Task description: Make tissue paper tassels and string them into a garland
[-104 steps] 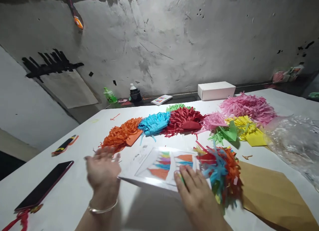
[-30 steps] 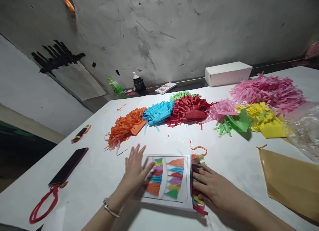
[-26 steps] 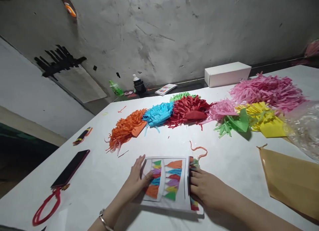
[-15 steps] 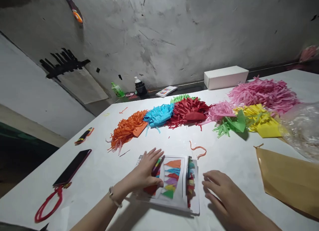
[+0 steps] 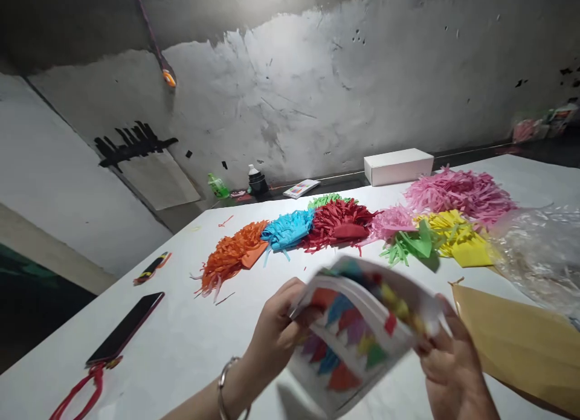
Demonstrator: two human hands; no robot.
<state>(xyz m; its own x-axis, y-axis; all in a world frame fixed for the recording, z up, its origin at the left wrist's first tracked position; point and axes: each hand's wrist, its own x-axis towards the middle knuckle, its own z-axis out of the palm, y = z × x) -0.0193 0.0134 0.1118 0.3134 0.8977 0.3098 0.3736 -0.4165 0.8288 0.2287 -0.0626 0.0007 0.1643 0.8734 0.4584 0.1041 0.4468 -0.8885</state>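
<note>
Both hands hold up a printed booklet (image 5: pixel 312 353) with pictures of coloured tassels on white. It is tilted and blurred, with its leaves bowed apart. My left hand (image 5: pixel 278 323) is closed on its left edge, thumb on the front face. At the upper right corner, my right hand (image 5: pixel 453 359) pinches it; some of those fingertips are hidden or smeared. Behind the booklet, fringed paper bundles lie in a row: orange (image 5: pixel 231 251), blue (image 5: pixel 287 226), dark red (image 5: pixel 342 223), small pink (image 5: pixel 392 220), green (image 5: pixel 412 242) and yellow (image 5: pixel 462 242).
A brown envelope (image 5: pixel 521 341) and crumpled clear plastic (image 5: pixel 539 251) lie at the right. A large pink bundle (image 5: pixel 462 193) and a white box (image 5: pixel 399 166) stand behind. On the left are a phone (image 5: pixel 127 326) with a red strap (image 5: pixel 84 393) and a black-yellow cutter (image 5: pixel 151 268).
The booklet has been raised off the table and tilted, its leaves bowing apart. My right hand, earlier open beside it, now grips its right corner. The view has tipped upward.
</note>
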